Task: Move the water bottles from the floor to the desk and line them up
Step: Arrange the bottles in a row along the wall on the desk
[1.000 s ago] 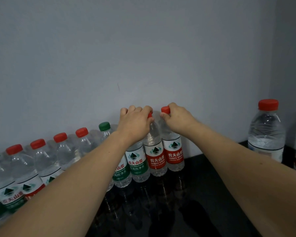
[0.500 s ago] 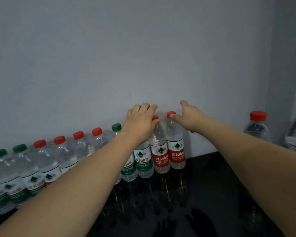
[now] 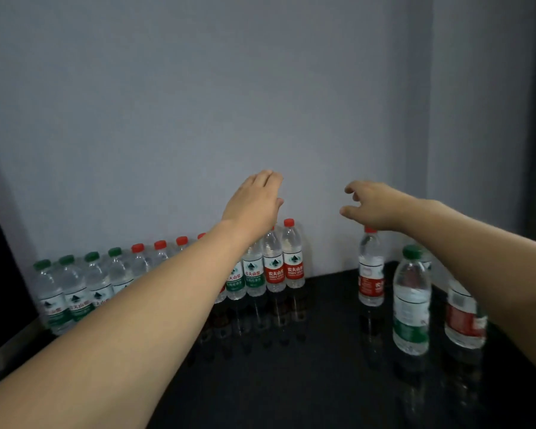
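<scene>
1. Your left hand (image 3: 254, 202) hangs above the right end of the bottle row, fingers straight and together, grip released and holding nothing.
2. Your right hand (image 3: 373, 205) hovers over open counter, fingers loosely spread and lightly curled, thumb apart; its grip is released too.
3. Below your left hand, the last bottle in the row (image 3: 293, 255) stands upright, long axis vertical, red cap up, red label facing you. It touches its red-labelled neighbour (image 3: 273, 264).
4. The row of bottles (image 3: 115, 274) runs leftward along the wall (image 3: 198, 103), all upright with caps up; green-capped ones stand at the far left, red-capped ones nearer the middle. Your left forearm hides several.
5. Apart from the row, three bottles stand upright on the right: a red-capped bottle (image 3: 371, 267) under your right wrist, a green-capped bottle (image 3: 411, 301) nearer you, and a red-labelled one (image 3: 463, 320) partly behind your right forearm.
6. The glossy black counter (image 3: 307, 366) reflects the bottles.
</scene>
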A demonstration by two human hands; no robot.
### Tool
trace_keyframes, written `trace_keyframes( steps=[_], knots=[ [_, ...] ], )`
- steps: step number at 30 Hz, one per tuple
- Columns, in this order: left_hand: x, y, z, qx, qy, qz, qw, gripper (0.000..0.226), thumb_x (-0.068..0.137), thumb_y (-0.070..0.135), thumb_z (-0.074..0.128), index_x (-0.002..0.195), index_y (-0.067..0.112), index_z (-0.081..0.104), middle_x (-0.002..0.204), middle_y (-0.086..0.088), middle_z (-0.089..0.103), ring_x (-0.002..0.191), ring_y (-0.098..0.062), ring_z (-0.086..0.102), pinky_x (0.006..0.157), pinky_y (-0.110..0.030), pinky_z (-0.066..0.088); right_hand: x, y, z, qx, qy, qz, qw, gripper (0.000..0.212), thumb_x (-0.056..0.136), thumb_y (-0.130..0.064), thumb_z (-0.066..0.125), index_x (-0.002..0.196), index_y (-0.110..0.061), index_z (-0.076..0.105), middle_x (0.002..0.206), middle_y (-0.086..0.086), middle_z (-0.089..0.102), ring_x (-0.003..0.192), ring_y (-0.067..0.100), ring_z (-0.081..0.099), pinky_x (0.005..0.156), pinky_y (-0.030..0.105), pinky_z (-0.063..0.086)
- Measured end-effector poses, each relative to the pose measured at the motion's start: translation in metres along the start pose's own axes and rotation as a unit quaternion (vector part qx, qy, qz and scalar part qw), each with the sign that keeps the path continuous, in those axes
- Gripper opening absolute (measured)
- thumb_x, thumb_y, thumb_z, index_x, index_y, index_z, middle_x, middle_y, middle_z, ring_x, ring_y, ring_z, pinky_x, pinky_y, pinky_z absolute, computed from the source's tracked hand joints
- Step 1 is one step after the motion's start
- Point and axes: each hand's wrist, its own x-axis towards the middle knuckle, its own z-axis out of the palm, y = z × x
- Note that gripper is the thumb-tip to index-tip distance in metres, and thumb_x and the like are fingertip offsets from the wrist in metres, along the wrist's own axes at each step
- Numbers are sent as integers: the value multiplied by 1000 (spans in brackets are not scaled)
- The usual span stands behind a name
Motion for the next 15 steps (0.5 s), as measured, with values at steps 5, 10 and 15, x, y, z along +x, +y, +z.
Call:
trace_keyframes(
  steps=[5,10,15],
  knots=[
    [0,53,-10,15,-7,24,1000,51,99,25,50,146,10,35,155,-9,29,141,-29,27,112,-41,32,-42,37,-38,-18,1,21,1000,53,93,-34,54,140,-11,43,138,11,51,125,29,48,100,35,38],
    [17,99,15,25,-28,51,998,54,98,26,53,147,12,34,159,-10,19,143,-30,21,113,-43,31,-54,96,-42,-38,-20,59,997,48,93,-33,54,137,-13,47,136,11,53,122,30,50,99,37,40],
    [37,141,72,-83,-108,38,990,59,98,39,52,148,16,32,155,-5,26,140,-24,31,112,-37,30,-56,167,-10,-78,-69,135,985,51,94,-37,51,138,-13,45,137,13,52,122,32,50,102,41,42]
  ],
)
